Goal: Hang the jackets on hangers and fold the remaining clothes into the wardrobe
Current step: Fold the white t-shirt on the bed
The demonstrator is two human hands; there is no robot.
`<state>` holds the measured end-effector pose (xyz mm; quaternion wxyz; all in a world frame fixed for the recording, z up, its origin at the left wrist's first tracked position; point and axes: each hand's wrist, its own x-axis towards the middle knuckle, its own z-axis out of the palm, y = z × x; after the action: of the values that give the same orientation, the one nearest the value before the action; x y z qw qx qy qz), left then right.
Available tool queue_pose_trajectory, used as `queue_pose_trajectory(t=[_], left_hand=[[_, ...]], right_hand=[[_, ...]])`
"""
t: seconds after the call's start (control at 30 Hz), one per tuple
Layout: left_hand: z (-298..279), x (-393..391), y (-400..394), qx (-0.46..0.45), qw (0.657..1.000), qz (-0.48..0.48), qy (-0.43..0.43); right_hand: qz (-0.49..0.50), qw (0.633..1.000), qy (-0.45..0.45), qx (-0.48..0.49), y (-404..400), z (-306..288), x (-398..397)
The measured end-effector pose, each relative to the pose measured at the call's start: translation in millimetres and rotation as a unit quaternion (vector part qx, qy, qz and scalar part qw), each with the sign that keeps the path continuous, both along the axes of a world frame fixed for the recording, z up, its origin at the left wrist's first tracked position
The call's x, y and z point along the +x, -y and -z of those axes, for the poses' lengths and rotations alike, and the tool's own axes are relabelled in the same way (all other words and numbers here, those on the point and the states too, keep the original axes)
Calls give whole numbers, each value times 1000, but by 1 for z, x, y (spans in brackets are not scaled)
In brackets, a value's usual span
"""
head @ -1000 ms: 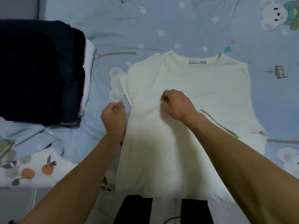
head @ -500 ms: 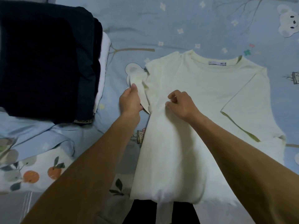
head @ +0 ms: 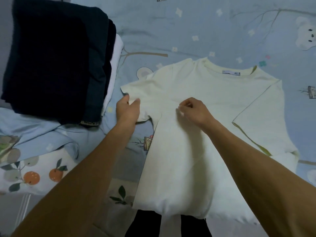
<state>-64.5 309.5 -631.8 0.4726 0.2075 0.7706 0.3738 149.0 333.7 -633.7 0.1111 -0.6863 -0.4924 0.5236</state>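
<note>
— While the pale cream T-shirt lies spread across the middle of the frame on the blue printed bedsheet, where are the hands?

— The left hand is at the shirt's left sleeve, thumb and fingers pinching the sleeve's edge. The right hand rests on the chest of the shirt, fingers curled in, seemingly nipping a bit of fabric, though blur at the fingertips makes that hard to confirm.

— And the shirt's other side?

— Its right sleeve is folded in over the body, at centre right; the collar with a white label points toward the top of the frame, and the hem hangs over the bed's edge at the bottom.

— Anything else?

— A stack of dark folded clothes sits in the upper left, with a white garment under it, well apart from the shirt. A quilt with orange fruit print lies at lower left.
</note>
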Motion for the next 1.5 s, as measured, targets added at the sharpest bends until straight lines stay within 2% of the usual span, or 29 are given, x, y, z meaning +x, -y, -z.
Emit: queue_pose_trajectory(t=[0.03, 0.07, 0.1, 0.13, 0.2, 0.23, 0.27, 0.37, 0.43, 0.5, 0.6, 0.73, 0.8, 0.97, 1.17, 1.23, 1.3, 1.43, 1.5], left_hand=[[-9, 6, 0, 45, 993, 38, -101], [-19, 14, 3, 96, 972, 103, -190], [-29, 25, 8, 140, 942, 191, -240], [-35, 35, 14, 164, 910, 290, -246], [-35, 52, 27, 137, 844, 468, -223], [-28, 55, 34, 113, 817, 516, -232], [-17, 54, 39, 98, 806, 526, -254], [10, 53, 51, 78, 831, 443, -326], [20, 53, 55, 102, 857, 378, -336], [22, 53, 57, 127, 888, 318, -307], [20, 50, 62, 136, 916, 241, -291], [19, 49, 66, 62, 970, 119, -202], [18, 45, 66, 61, 968, 133, -202], [12, 37, 65, 82, 935, 248, -241], [-3, 46, 26, 149, 914, 254, -279], [-7, 57, 1, 137, 896, 297, -301], [-9, 70, -28, 131, 861, 377, -316], [-13, 97, -87, 169, 750, 553, -320], [-12, 108, -112, 130, 683, 630, -346]], right_hand=[[43, 998, -34, -8, 0, -5, 4], [95, 993, -67, -16, 0, -9, 7], [164, 980, -107, -27, 0, -14, 11], [236, 958, -158, -45, 1, -20, 16], [344, 898, -259, -87, 0, -23, 30], [364, 879, -291, -99, 0, -25, 36], [350, 885, -289, -107, 0, -25, 39], [236, 956, -139, -101, 6, -19, 49], [177, 980, -54, -79, 8, -13, 54], [192, 979, -39, -61, 12, -10, 61], [196, 977, -54, -65, 25, -4, 68], [148, 985, -50, -67, 32, -2, 71], [138, 988, -38, -61, 28, -2, 72], [87, 995, 50, 15, 27, -4, 76], [67, 994, 73, 50, 23, -12, 80], [65, 994, 68, 49, 13, -12, 77], [74, 995, 45, 44, 3, -12, 74], [74, 996, 10, 38, -13, -8, 69], [70, 997, 5, 8, -15, -3, 67]])
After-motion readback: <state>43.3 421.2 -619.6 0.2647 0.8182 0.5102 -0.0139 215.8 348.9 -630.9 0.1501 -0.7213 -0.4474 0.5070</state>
